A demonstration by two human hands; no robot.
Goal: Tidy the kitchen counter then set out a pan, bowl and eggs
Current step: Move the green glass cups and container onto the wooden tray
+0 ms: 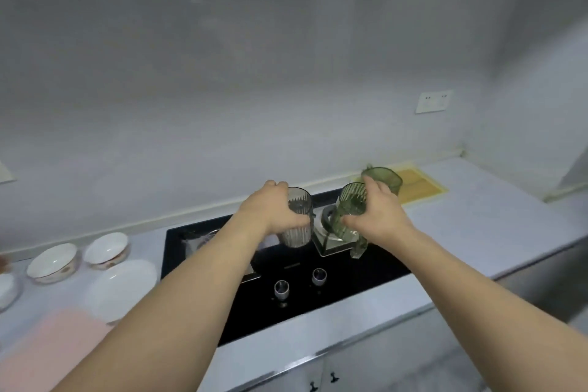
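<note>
clear grey ribbed glass cup (297, 219) at middle of frame, over black glass stove top (356, 280). green ribbed glass cup (350, 210) just right of it, tilted. green glass jug (383, 180) behind, near yellow mat (420, 184). step looks like clearing cups off stove: lift straight up, keep cups apart, no bumping. left hand (270, 210) fingers curled round grey cup. right hand (378, 216) fingers wrapped on green cup. white bowls (54, 261) at lower left.
</note>
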